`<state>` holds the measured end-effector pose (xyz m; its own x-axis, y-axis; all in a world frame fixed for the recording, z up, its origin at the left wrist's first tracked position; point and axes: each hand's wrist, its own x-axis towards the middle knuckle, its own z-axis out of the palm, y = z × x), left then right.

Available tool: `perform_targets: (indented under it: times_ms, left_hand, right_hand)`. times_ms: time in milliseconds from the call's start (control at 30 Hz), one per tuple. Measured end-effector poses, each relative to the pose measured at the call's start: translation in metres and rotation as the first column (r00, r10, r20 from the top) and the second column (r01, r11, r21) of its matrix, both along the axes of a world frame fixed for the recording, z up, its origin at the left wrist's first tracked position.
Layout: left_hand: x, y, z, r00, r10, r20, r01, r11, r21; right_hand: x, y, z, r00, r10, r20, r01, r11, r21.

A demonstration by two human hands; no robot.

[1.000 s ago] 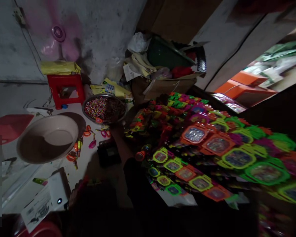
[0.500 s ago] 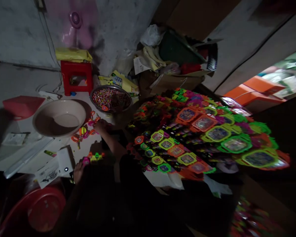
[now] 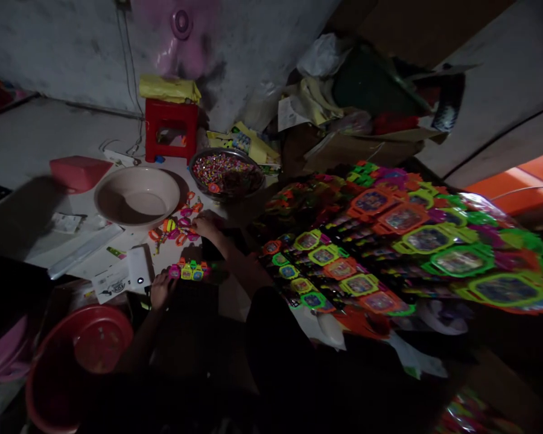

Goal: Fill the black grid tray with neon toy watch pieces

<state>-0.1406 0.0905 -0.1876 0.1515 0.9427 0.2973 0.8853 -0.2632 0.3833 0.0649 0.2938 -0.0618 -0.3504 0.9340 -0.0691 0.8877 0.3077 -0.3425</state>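
My left hand (image 3: pixel 161 291) rests at the table's near edge, fingers curled at the left end of a short row of small toy watches (image 3: pixel 191 272) in pink, yellow and orange. The hand seems to grip the end watch. Farther off, my right hand (image 3: pixel 207 228) is at the right side of a loose heap of orange, pink and yellow toy watches (image 3: pixel 175 226). Its fingers are bent together against the heap; dimness hides what lies between them. A metal bowl of small colourful candies (image 3: pixel 228 166) stands just beyond the right hand.
A cream basin (image 3: pixel 104 202), a pink box (image 3: pixel 79 173) and a red stool (image 3: pixel 150 129) stand on the table. A white device (image 3: pixel 138 267) lies left of my left hand. Large packs of toy watches (image 3: pixel 366 253) are piled at right. A red tub (image 3: pixel 40 367) sits below.
The view has swung left, so everything sits further right in the picture. More of the watch row beside my left hand shows. My right hand stays by the heap.
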Motion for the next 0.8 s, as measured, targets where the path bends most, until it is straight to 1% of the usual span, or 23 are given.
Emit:
perform_targets:
  times_ms: [67, 167, 233, 300, 367, 433, 533, 600, 633, 700, 733, 800]
  left_hand:
    - [0.001, -0.001, 0.002, 1.0, 0.006, 0.011, -0.006, 1.0, -0.01]
    - [0.004, -0.006, 0.006, 1.0, 0.015, 0.021, -0.014, 0.999, -0.031]
    - [0.006, -0.011, 0.009, 0.999, 0.021, 0.038, -0.019, 0.999, -0.041]
    - [0.008, -0.016, 0.009, 0.999, -0.003, 0.052, 0.006, 0.998, -0.066]
    - [0.008, -0.019, 0.008, 0.998, -0.014, 0.055, 0.019, 0.996, -0.089]
    - [0.008, -0.021, 0.008, 0.999, 0.002, 0.048, 0.003, 0.995, -0.102]
    - [0.007, -0.022, 0.008, 0.999, 0.002, 0.05, 0.004, 0.992, -0.124]
    - [0.006, -0.022, 0.009, 0.998, -0.014, 0.055, 0.021, 0.991, -0.134]
    - [0.005, -0.021, 0.01, 0.998, -0.02, 0.056, 0.027, 0.991, -0.134]
    - [0.004, -0.021, 0.012, 0.998, -0.033, 0.061, 0.041, 0.99, -0.138]
    - [0.004, -0.021, 0.013, 0.997, -0.037, 0.064, 0.046, 0.989, -0.139]
    - [0.003, -0.024, 0.016, 0.997, -0.04, 0.066, 0.05, 0.989, -0.143]
  right_hand:
    - [-0.002, -0.012, -0.001, 0.992, 0.054, 0.111, -0.056, 0.998, 0.015]
    - [-0.01, -0.035, -0.005, 0.964, 0.099, 0.247, -0.127, 0.987, 0.102]
    - [-0.015, -0.05, -0.011, 0.958, 0.086, 0.273, -0.119, 0.987, 0.106]
    - [-0.017, -0.059, -0.019, 0.95, 0.086, 0.301, -0.116, 0.99, 0.082]
    - [-0.017, -0.061, -0.027, 0.938, 0.117, 0.327, -0.14, 0.989, 0.045]
    - [-0.017, -0.06, -0.031, 0.942, 0.155, 0.297, -0.175, 0.984, 0.04]
    - [-0.018, -0.058, -0.03, 0.974, 0.173, 0.148, -0.187, 0.978, 0.087]
    - [-0.018, -0.058, -0.025, 0.986, 0.162, -0.03, -0.157, 0.979, 0.128]
    - [-0.018, -0.058, -0.021, 0.978, 0.158, -0.139, -0.137, 0.979, 0.149]
    - [-0.015, -0.062, -0.013, 0.92, 0.147, -0.362, -0.093, 0.982, 0.164]
    - [-0.014, -0.066, -0.008, 0.875, 0.13, -0.466, -0.067, 0.986, 0.149]
    - [-0.008, -0.076, 0.002, 0.759, 0.056, -0.648, -0.007, 0.997, 0.078]
